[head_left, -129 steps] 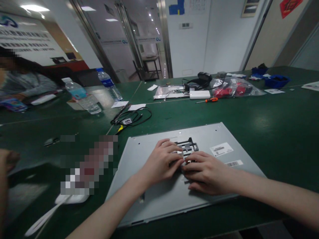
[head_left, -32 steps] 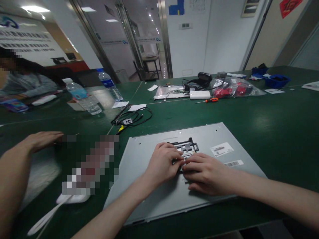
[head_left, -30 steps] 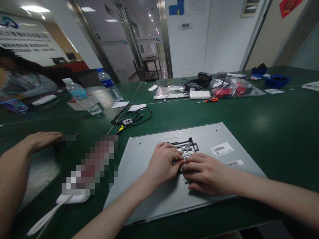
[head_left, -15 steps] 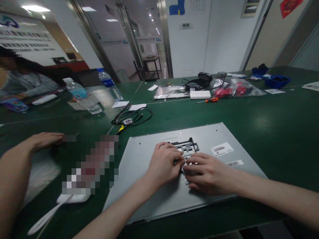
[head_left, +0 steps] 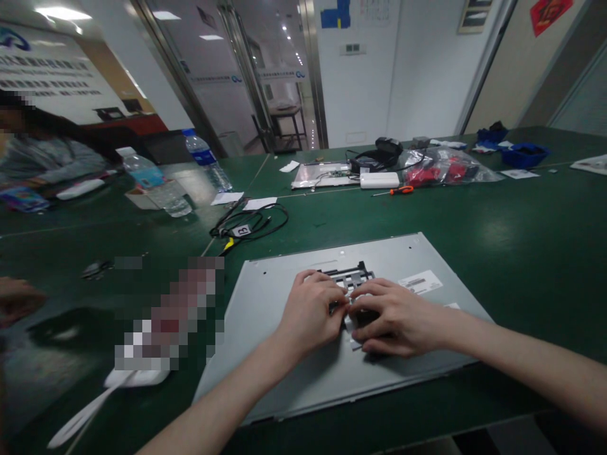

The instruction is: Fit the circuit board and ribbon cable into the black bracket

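A grey metal panel (head_left: pixel 294 366) lies flat on the green table (head_left: pixel 512 234) in front of me. A black plastic bracket (head_left: pixel 348 277) sits at its middle. My left hand (head_left: pixel 310 309) rests on the panel with its fingers curled against the bracket's near edge. My right hand (head_left: pixel 398 316) meets it from the right, fingers bent and pressed on a small part I cannot make out. White labels (head_left: pixel 420 282) are stuck on the panel beyond my right hand.
A coiled black cable (head_left: pixel 251 224) lies behind the panel, and two water bottles (head_left: pixel 156 186) stand at the left. Further back are a white box (head_left: pixel 379 180), an orange screwdriver (head_left: pixel 401 189) and a plastic bag (head_left: pixel 446 165). Another person's hand (head_left: pixel 16 297) is at the left edge.
My right hand has slid up and left, closer over the bracket. The other person's arm has drawn back to the left edge.
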`<state>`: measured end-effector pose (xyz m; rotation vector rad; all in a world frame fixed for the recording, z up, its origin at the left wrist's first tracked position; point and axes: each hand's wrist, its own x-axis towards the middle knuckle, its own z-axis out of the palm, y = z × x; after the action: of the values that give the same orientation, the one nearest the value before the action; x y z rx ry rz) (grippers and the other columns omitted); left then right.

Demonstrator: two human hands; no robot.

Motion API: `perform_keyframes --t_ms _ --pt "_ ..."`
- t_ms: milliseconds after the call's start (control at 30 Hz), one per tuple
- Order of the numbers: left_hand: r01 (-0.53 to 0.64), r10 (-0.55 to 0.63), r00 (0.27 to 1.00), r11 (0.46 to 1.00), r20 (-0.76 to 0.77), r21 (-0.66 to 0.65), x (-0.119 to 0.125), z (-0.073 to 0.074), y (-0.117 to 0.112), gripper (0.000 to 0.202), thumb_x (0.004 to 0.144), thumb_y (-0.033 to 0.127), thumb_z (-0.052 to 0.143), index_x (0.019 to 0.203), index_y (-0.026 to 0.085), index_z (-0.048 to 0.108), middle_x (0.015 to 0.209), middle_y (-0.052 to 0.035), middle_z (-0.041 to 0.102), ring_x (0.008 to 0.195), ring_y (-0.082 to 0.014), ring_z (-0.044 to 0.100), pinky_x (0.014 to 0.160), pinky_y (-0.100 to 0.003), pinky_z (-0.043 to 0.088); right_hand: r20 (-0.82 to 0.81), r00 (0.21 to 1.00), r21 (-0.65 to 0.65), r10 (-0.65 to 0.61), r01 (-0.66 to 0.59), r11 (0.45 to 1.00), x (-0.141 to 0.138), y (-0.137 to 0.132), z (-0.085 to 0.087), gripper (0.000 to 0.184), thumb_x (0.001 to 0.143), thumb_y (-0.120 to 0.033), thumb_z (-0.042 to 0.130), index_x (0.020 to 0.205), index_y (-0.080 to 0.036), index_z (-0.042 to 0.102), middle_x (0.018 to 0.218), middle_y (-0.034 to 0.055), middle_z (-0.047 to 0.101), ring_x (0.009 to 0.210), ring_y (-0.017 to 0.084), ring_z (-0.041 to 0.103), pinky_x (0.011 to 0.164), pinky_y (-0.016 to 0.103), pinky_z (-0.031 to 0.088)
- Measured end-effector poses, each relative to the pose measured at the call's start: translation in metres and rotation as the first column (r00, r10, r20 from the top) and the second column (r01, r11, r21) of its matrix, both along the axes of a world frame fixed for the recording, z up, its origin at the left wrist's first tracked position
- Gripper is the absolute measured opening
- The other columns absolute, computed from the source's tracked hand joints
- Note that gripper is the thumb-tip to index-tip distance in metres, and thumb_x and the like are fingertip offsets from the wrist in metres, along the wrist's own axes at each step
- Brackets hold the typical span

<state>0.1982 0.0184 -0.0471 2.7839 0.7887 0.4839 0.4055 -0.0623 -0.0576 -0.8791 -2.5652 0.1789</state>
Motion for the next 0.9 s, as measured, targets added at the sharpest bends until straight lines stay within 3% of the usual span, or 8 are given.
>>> perform_keyframes --t_ms 300,700,900 --pt "0.0 0.0 1.0 1.0 0.002 -0.002 0.0 -0.001 0.0 0.011 0.077 0.017 0.067 0.074 0.026 0.073 0.081 0.0034 0.076 0.09 -0.0217 0.064 0.096 -0.045 0.034 -0.096 0.995 -0.118 0.024 -0.035 0.992 -0.001 0.005 -0.001 0.019 0.092 -0.031 0.061 0.103 -0.023 0.074 0.115 0.0061 0.067 0.117 0.023 0.051 0.1 0.04 0.039" --pt "0.003 -0.003 1.0 1.0 -0.006 -0.008 0.0 -0.001 0.0 0.011 0.081 0.02 0.065 0.073 0.024 0.071 0.081 0.0018 0.075 0.089 -0.0219 0.064 0.094 -0.045 0.035 -0.001 1.0 0.073 0.002 -0.002 0.997 -0.009 0.002 -0.011 0.022 0.096 -0.027 0.053 0.107 -0.019 0.07 0.107 0.007 0.069 0.112 0.022 0.054 0.095 0.038 0.042" --pt "0.011 -0.011 1.0 1.0 -0.008 0.007 0.0 -0.002 0.0 0.013 0.081 0.019 0.063 0.074 0.024 0.072 0.082 0.0 0.075 0.089 -0.0223 0.064 0.095 -0.046 0.035 0.036 0.999 0.117 -0.037 0.032 0.993 -0.012 0.003 -0.015 0.02 0.096 -0.033 0.056 0.099 -0.019 0.071 0.107 0.0077 0.067 0.111 0.022 0.054 0.096 0.038 0.042"
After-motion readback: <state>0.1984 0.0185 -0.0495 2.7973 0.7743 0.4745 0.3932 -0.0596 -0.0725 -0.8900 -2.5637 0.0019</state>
